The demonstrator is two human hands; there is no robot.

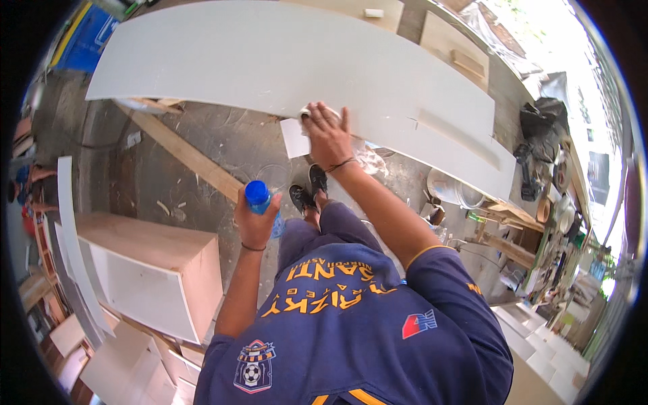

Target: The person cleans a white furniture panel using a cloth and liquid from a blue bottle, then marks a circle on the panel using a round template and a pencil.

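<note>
A long pale panel (270, 50) spans the upper part of the head view. My right hand (329, 138) presses a crumpled white cloth (312, 110) against the panel's near edge, with most of the cloth hidden under the fingers. Lower and to the left, my left hand (254, 224) is wrapped round a clear plastic bottle with a blue cap (256, 192). The bottle is held upright, away from the panel, its lower part showing beside my leg.
A wooden cabinet box (152, 250) stands at my left. On the floor lies a long plank (179, 150). A cordless drill (525, 172) and tape rolls (565, 221) crowd the bench at right. Another person (30, 179) is at the far left.
</note>
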